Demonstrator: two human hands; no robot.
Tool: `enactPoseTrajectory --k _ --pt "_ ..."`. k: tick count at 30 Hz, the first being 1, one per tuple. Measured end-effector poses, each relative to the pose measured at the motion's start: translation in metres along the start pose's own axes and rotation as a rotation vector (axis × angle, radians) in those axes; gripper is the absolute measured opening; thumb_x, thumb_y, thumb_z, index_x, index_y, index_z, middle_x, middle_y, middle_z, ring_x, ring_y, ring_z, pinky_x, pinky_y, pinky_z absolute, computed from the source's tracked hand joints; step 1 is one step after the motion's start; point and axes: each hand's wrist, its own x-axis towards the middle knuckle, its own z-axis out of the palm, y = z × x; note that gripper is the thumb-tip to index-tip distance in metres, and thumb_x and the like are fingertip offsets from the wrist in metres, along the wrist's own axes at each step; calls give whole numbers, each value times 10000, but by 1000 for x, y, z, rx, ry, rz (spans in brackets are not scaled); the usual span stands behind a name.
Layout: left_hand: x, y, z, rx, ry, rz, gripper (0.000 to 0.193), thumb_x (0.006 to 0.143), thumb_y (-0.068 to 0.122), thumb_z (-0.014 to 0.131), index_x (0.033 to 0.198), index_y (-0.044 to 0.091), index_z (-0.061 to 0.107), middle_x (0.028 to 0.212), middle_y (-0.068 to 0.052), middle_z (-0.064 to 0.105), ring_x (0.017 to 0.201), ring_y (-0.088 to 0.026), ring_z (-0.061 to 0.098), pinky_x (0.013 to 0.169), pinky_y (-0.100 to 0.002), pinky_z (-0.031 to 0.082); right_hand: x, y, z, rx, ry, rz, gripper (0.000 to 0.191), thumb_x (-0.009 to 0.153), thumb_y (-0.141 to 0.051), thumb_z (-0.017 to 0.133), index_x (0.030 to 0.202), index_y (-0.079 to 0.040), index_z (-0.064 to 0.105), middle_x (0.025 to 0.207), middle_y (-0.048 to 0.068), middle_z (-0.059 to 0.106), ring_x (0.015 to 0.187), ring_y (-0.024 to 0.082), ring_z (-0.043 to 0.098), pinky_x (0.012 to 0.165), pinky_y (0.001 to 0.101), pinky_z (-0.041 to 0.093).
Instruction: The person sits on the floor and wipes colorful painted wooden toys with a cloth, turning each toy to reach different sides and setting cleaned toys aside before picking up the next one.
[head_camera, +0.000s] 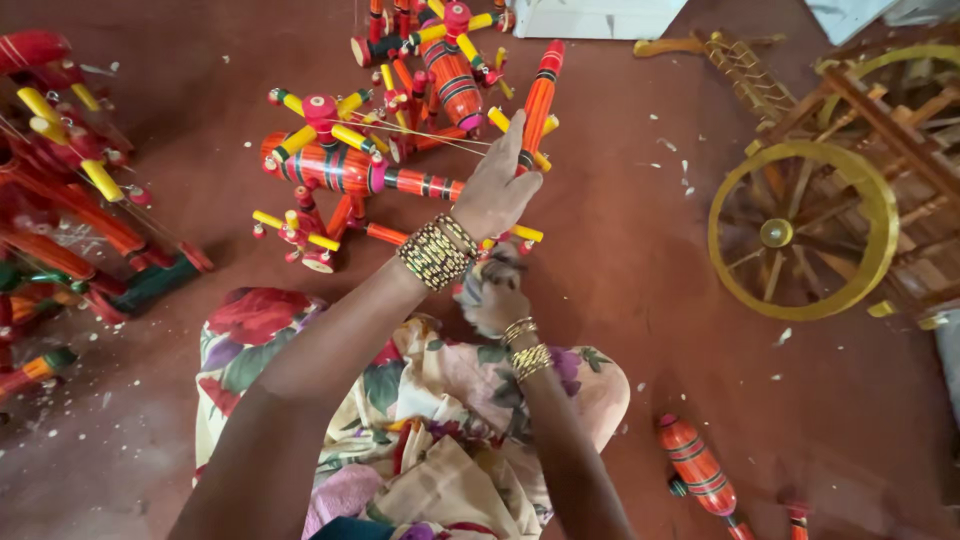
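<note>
Left hand (497, 190) at frame centre, fingers together on an orange wooden toy rod (538, 100); right hand (495, 298) just below, fingers curled on something unclear — steady the rod, judged best, before pulling the strings (430, 135) taut.

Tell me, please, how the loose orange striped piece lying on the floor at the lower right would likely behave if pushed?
The orange striped piece looks rounded and barrel-shaped, so it would probably roll sideways on the smooth red floor. Its glossy painted surface may be a little slippery. It appears to be solid wood, so likely stiff, not floppy.
</note>
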Motion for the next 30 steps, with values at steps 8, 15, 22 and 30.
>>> enactPoseTrajectory --k 8,15,22,30 --pt "-5 11 -7 9 4 -122 860 918 245 552 1595 -76 130 1416 -255 525 1264 -367 548 1113 -407 423 -23 -32 -16 357 380 242 745 762 -576 709 1317 -94 590 1187 243 700 1025 424 696 884 520 563" --pt "-5 -7 -3 363 69 199 575 959 246 559 1420 2 317 1514 -337 409 1327 -423 498 1144 -467 388 -1 -17 21 184 215 227 675 769 -470 747 1280 -53 605 1267 281 626 1038 440 675 860 531 569" --pt "-4 -19 -7 236 95 255 575 945 187 609 1379 -160 462 1591 -403 252 1400 -545 387 1160 -556 365 -41 -17 -3 964 187 59 562 783 -155 722 1303 11 589 1180 207 677 977 336 705 824 448 592" --pt "-19 -5 -35 -86 -18 -75 545 1034 357 545 1503 114 410 1462 -357 451 1347 -418 495 1161 -429 410 -135 -2 -62 1673 -77 -219 510 810 87 707 1306 115 597 1163 186 714 1007 283 719 891 419 593"
